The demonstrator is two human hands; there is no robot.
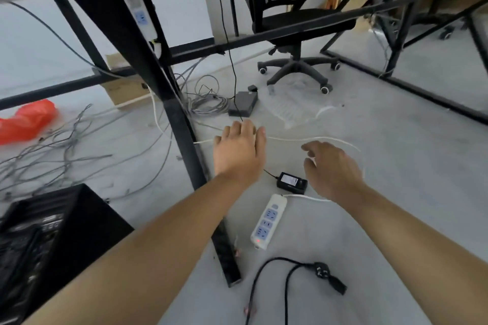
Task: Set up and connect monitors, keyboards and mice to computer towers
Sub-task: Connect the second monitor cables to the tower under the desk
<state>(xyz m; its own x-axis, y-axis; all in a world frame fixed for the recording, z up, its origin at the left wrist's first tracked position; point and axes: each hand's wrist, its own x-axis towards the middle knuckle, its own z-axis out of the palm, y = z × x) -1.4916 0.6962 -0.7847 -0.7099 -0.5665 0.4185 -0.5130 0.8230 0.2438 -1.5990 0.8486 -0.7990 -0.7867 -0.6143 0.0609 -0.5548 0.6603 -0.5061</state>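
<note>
1. The computer tower (50, 232), black with its port panel facing up toward the camera, sits on the floor well to the left of the left forearm, beside the black desk leg (184, 126).
2. The left hand (239, 150) reaches forward, palm down and fingers spread flat, holding nothing; its fingertips lie over or just above the thin white cord (290, 138), and I cannot tell whether they touch it.
3. The right hand (332, 169) hovers loosely curled and empty, just right of the small black power adapter (291, 181).
4. The white power strip (268, 221) lies near the right wrist, between the two forearms, its red switch light glowing and its three blue-faced sockets free.
5. Below it, nearer the body, a black power cable with a three-pin plug (323, 272) lies loose on the floor.
6. The step in hand looks like sorting the power leads. It would go best by pulling slack in the white cord first, so the strip sits within reach of the tower.
7. Keep the cord clear of the grey network cables (52, 150) tangled left of the left hand.
</note>
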